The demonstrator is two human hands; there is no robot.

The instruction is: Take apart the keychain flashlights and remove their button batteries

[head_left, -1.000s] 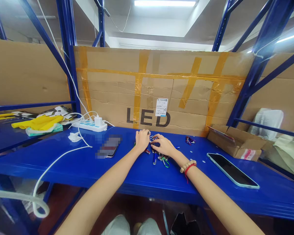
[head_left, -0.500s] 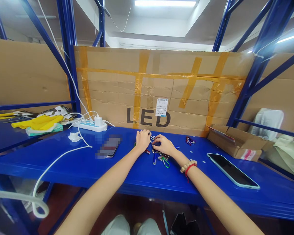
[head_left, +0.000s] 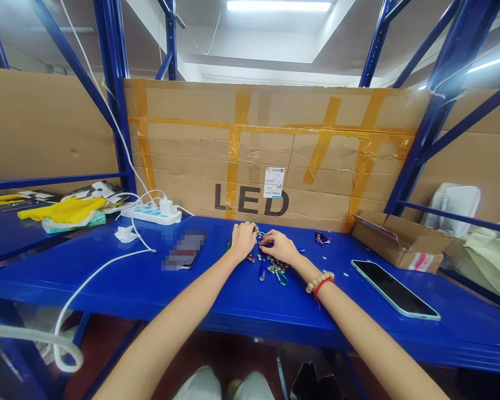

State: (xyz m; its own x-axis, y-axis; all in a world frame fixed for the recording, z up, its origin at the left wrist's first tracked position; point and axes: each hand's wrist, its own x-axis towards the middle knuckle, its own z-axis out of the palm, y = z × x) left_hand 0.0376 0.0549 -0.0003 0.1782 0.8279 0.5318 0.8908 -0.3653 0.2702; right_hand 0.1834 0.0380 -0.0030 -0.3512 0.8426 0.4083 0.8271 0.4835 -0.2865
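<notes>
Clips point(head_left: 281, 276) are lying in a small pile on the blue table point(head_left: 250, 303), under and near the right hand point(head_left: 279, 246). The left hand point(head_left: 244, 238) is sitting just left of it. Both are showing bent fingers, but I cannot tell if they are pinching anything. Red clips point(head_left: 322, 239) and a phone point(head_left: 395, 290) are lying farther right.

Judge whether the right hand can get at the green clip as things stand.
Likely yes: the green clip lies on the near side of the right hand, with its loop uncovered.
</notes>
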